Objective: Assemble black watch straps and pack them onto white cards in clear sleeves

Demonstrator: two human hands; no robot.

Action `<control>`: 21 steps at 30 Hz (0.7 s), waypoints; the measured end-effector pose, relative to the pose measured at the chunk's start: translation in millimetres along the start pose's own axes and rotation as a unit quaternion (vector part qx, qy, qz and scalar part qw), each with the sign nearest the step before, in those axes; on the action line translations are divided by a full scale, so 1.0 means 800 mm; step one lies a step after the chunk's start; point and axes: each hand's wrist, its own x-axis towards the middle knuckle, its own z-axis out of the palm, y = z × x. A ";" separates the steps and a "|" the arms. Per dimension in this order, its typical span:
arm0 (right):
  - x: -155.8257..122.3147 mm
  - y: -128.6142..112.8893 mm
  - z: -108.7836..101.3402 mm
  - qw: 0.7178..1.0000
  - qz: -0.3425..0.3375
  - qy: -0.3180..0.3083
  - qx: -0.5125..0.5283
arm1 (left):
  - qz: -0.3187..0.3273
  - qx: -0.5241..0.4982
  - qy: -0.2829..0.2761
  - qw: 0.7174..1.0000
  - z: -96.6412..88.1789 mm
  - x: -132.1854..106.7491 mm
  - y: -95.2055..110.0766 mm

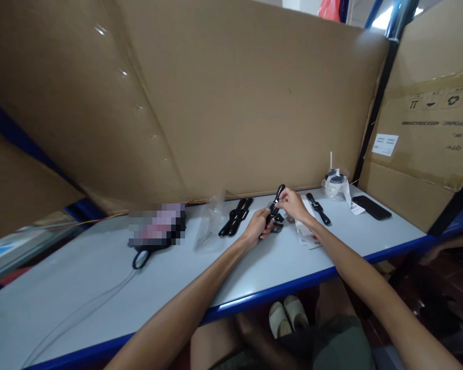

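My left hand (257,226) is closed around the lower part of a long black band (280,191) with a wider middle, like a watch on its strap. The band points up and away, its rounded far end free. My right hand (292,203) pinches at the band's middle; the exact contact point is too small to make out. Small dark pieces (277,227) lie on the table just below the hands. Left of them, two similar black bands (236,217) rest side by side. Another black band (319,209) lies to the right, beyond some white papers (303,232).
A clear plastic bag (211,226) and a partly blurred dark item with a loop (141,258) and cable are on the left of the table (100,308). At the right are a phone (372,207) and a bagged cup (334,184). Cardboard (254,103) walls the back.
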 end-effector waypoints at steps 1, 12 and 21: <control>0.001 0.002 0.001 1.000 0.011 0.009 -0.010 | 0.002 0.000 0.002 1.000 0.001 0.000 0.000; -0.001 0.008 0.000 0.997 0.012 -0.066 0.049 | 0.040 0.028 -0.017 0.999 0.004 -0.008 0.007; 0.001 0.010 0.008 0.996 -0.017 -0.043 0.073 | 0.054 0.040 -0.002 0.998 0.002 -0.007 0.005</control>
